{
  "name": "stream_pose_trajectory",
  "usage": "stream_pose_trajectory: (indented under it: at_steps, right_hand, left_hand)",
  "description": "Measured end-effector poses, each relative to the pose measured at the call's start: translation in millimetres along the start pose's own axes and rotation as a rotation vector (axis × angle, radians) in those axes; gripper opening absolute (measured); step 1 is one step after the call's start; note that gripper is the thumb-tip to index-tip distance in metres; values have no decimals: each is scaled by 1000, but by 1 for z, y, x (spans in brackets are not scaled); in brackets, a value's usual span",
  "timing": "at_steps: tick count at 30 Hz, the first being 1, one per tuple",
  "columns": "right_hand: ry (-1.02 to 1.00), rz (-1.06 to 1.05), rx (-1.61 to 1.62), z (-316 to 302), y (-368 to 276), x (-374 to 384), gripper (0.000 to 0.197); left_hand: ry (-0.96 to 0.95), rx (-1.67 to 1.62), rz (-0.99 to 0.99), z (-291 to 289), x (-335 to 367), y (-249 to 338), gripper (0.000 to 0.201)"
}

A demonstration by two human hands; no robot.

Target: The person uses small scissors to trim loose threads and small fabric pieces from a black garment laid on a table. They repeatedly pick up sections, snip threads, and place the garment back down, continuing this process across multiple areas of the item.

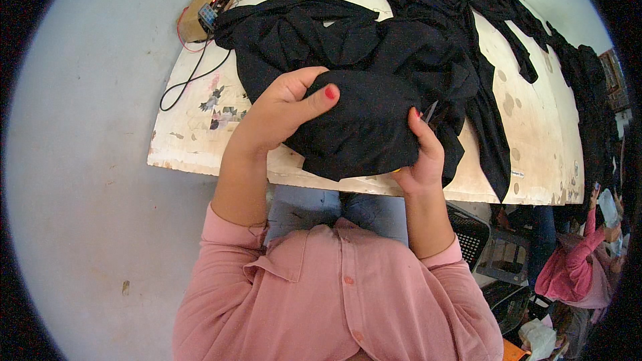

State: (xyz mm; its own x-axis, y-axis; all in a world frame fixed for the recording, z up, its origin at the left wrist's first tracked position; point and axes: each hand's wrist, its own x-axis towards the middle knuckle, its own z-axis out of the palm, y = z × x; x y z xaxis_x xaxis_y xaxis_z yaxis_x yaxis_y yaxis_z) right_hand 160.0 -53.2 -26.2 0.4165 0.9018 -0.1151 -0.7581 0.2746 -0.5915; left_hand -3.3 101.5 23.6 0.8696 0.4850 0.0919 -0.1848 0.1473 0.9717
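A piece of black cloth is spread between my two hands over the near edge of the table. My left hand grips its upper left part, thumb lying on top and the other fingers hidden beneath. On the right side my right hand holds the cloth with the thumb on its face. A pointed metal blade pokes out by that thumb, and a bit of yellow shows under the palm. These look like parts of one small cutting tool, mostly hidden by the hand and cloth.
More black cloth lies heaped behind and hangs off to the right. The pale worn table has an open cardboard box with a cable at its far left. Black plastic crates stand below right, near another person in pink.
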Motion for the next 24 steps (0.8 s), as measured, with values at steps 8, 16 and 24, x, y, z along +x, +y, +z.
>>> stream_pose_trajectory:
  at_steps: [8,16,24]
  right_hand:
    - [-134,-399,-900,15,-8,-17,21]
    - [-381,-800,-1325,27,3,-10,37]
    - [133,-465,-1153,26,-4,5,46]
  left_hand:
    - [484,1305,446,-2,8,-18,32]
    - [120,397,337,6,-2,-33,30]
    - [-49,-199,118,-6,-18,-27,27]
